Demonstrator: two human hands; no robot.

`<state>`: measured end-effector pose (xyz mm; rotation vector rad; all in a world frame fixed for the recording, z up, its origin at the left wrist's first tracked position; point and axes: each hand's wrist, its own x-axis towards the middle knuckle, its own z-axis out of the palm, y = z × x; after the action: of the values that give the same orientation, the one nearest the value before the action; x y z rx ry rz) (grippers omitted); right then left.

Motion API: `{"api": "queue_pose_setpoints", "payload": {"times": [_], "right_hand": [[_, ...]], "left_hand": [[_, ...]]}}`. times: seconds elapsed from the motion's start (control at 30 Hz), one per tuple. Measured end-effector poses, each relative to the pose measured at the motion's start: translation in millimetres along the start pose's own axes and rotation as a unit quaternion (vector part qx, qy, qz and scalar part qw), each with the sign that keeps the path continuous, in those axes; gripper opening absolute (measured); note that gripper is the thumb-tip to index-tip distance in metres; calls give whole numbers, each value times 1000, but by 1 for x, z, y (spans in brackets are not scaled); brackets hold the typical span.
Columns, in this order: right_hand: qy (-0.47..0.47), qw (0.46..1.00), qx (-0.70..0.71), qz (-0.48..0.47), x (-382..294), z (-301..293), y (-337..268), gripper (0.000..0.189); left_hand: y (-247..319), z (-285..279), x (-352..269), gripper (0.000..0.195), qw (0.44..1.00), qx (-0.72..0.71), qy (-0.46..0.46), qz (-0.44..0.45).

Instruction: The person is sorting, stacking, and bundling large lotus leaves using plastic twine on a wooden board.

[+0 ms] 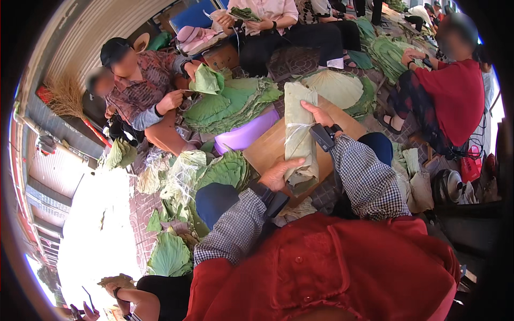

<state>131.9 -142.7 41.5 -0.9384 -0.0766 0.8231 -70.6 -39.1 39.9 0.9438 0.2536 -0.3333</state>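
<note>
A long, pale green bundle of rolled lotus leaves [301, 132] is between my hands, bound around its middle with white string [298, 128]. My right hand [319, 114] grips its upper right side. At the lower left end, my left hand [279, 174] holds it with the thumb laid across. Folded leaf edges show at the near end of the bundle. Beneath it, a brown wooden board [265, 146] lies across my lap area, partly covered by the bundle and my arms.
A stack of green leaves [233, 104] rests on a purple basin [247, 132] ahead. One co-worker [140, 88] folds a leaf on the left; another in red [449, 96] sits at right. Loose leaves and white string [182, 170] lie left; finished-looking bundles [417, 184] lie right.
</note>
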Motion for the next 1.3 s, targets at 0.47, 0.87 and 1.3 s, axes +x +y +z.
{"api": "queue_pose_setpoints", "payload": {"times": [0.47,0.87,1.3], "right_hand": [[-38,946,-304,-109,95,-79,-11,57],[271,766,-583,17,18,-165,77,47],[116,667,-677,-288,-46,-53,117,74]], "left_hand": [[-15,-15,14,73,998,-56,1,39],[-100,-61,-26,71,924,214,80,-307],[-12,-53,23,54,700,643,227,211]]}}
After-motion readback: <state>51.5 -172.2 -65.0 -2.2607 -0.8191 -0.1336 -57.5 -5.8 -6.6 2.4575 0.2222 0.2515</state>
